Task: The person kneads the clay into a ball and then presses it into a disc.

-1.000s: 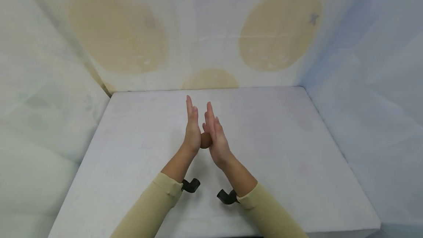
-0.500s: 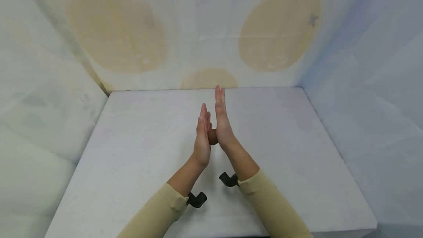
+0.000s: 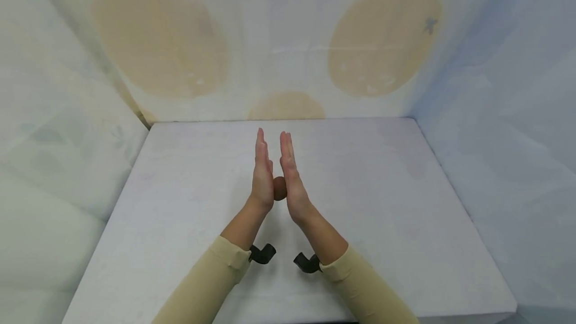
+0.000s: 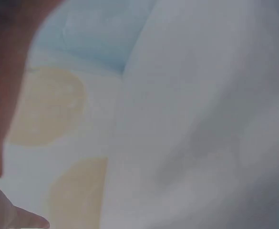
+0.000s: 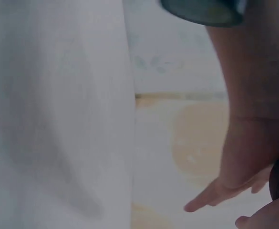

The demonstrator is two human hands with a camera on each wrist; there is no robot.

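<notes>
Hands: While raised over the white counter (image 3: 382,204), left hand (image 3: 262,184) and right hand (image 3: 292,184) face palm to palm.
Fingers: straight, pressing a brown ball (image 3: 280,188) between the palms.

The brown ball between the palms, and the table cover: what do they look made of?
Brown ball: smooth, matte, evenly brown, possibly clay, dough or rubber; mostly hidden between the left hand and right hand. Table cover: pale matte sheet, likely cloth or plastic film; faint blotches, no gloss.
</notes>
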